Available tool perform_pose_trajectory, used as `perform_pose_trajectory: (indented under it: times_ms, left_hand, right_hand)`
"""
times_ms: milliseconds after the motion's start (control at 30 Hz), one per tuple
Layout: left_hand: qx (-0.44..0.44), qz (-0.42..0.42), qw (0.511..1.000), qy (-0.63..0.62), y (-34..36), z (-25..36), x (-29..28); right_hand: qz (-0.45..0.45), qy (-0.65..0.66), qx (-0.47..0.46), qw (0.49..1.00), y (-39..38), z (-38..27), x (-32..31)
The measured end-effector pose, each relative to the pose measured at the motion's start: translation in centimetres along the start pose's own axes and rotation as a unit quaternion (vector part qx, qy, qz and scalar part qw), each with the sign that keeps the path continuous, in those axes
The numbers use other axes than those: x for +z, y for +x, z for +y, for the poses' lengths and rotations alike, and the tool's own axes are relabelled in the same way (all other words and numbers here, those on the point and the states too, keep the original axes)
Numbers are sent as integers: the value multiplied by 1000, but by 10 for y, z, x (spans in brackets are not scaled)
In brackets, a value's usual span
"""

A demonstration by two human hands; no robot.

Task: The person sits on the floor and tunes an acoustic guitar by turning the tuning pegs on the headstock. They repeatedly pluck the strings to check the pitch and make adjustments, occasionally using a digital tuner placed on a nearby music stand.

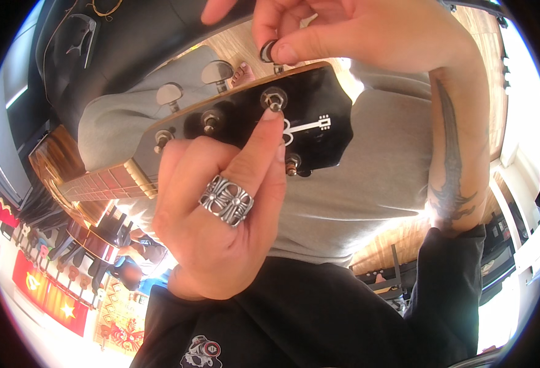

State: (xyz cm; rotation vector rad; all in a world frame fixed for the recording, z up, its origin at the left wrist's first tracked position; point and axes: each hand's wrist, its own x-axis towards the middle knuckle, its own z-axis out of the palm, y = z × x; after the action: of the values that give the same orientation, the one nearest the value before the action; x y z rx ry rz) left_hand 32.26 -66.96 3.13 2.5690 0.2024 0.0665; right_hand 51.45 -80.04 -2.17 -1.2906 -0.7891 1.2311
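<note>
A guitar's black headstock (319,116) with a white emblem lies across my lap, the neck (107,184) running left. My left hand (221,214), wearing a chunky silver ring, is curled at the lower edge of the headstock. One of its fingers is stretched out, the tip pressing on a metal tuning post (274,98). My right hand (349,30) reaches in from the top, its tattooed forearm running down the right side. Its thumb and fingers pinch a small dark round tuning peg (268,51) at the headstock's upper edge.
Two silver tuning pegs (216,72) stick out left of the pinched one. Grey trousers (368,178) lie under the guitar, over a wooden floor (478,37). A black case (129,30) sits at top left. Several guitars (80,239) and a red flag (52,297) show at the left.
</note>
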Motion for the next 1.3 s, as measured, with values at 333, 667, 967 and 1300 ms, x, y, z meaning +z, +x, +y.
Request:
perform_pose_trajectory:
  times_ms: [333, 667, 967, 1300]
  left_hand:
    - [0, 7, 1000, 4, -1, 0, 1]
    - [3, -7, 1000, 3, 1, 0, 0]
    - [9, -24, 999, 19, 1, -1, -4]
    - [-19, -4, 1000, 8, 1, -1, -1]
  right_hand:
    - [-104, 12, 67, 992, 10, -6, -22]
    - [-26, 61, -11, 998, 0, 4, -10]
    - [-101, 12, 66, 993, 5, -3, -21]
    - [-26, -10, 89, 996, 4, -3, -4]
